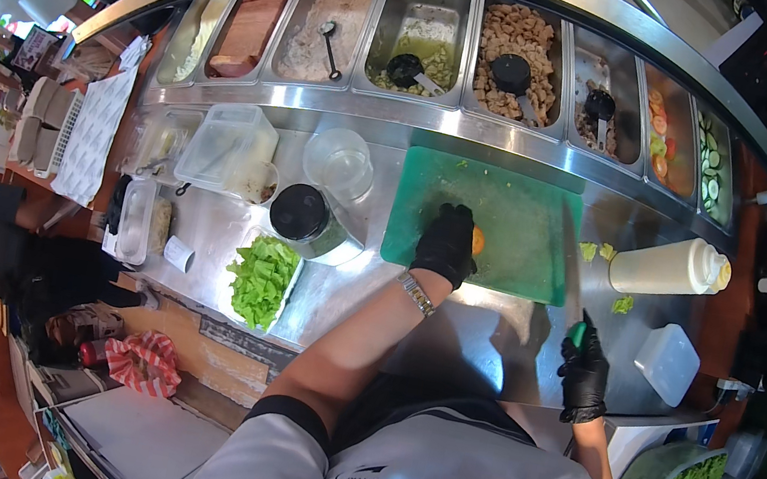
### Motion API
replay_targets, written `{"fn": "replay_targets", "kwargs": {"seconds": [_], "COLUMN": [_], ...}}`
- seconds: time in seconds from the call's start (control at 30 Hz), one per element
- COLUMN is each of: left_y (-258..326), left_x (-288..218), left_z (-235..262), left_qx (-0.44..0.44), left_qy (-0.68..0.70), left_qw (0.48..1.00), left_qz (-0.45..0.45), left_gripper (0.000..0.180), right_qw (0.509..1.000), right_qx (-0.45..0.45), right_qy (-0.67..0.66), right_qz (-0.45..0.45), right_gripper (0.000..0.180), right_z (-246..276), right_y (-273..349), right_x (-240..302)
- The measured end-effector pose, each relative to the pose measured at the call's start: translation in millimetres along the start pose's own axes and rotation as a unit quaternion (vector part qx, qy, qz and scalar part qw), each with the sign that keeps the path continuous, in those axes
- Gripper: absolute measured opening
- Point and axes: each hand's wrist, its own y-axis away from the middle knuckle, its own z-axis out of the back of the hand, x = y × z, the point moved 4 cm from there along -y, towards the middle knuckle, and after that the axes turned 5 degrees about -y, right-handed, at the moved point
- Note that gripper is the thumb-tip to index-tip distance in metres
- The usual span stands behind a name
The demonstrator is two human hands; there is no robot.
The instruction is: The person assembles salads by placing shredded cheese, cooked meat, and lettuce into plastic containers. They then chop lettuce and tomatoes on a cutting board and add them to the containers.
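My left hand (449, 242), in a black glove, is closed over an orange-coloured tomato (478, 241) on the green cutting board (522, 197). Most of the tomato is hidden by the hand, with only its right side showing. My right hand (583, 380), also gloved in black, grips a knife (574, 271) by its green handle. The knife's long blade points away from me, along the right edge of the board and apart from the tomato. Small green scraps lie at the board's far edge.
Steel food pans (423, 43) line the far side, some with black scoops. Left of the board are a dark-lidded container (300, 213), lettuce (262, 280) and clear plastic tubs (228, 148). To the right are a squeeze bottle (668, 267) and a white container (667, 363). A person (46, 254) stands at left.
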Motion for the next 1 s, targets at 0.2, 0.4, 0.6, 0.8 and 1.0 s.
{"fn": "replay_targets", "kwargs": {"seconds": [0.2,0.4,0.6,0.8,1.0], "left_y": [-4.1,-8.6,0.1,-8.7,-35.3], "left_x": [7.7,9.0,1.0,-30.5,-9.1], "left_z": [-16.9,-18.6,48.7,62.0,15.6], "left_qx": [0.000,-0.055,0.028,0.038,0.109], "left_qy": [0.061,0.057,-0.042,-0.134,-0.126], "left_qw": [0.997,0.997,0.998,0.949,0.944], "left_qz": [0.051,-0.012,0.037,-0.284,-0.285], "left_gripper": [0.065,0.069,0.113,0.101,0.051], "right_qw": [0.992,0.985,0.976,0.929,0.922], "right_qx": [0.120,0.136,0.111,0.142,0.169], "right_qy": [-0.040,0.010,0.153,0.296,0.325], "right_qz": [-0.010,0.105,0.106,0.169,0.127], "right_gripper": [0.050,0.049,0.039,0.035,0.034], "right_z": [-71.8,-105.1,-72.6,-71.0,-78.0], "right_y": [9.9,10.4,13.2,10.6,-4.4], "right_x": [3.1,20.6,52.8,83.9,85.3]}}
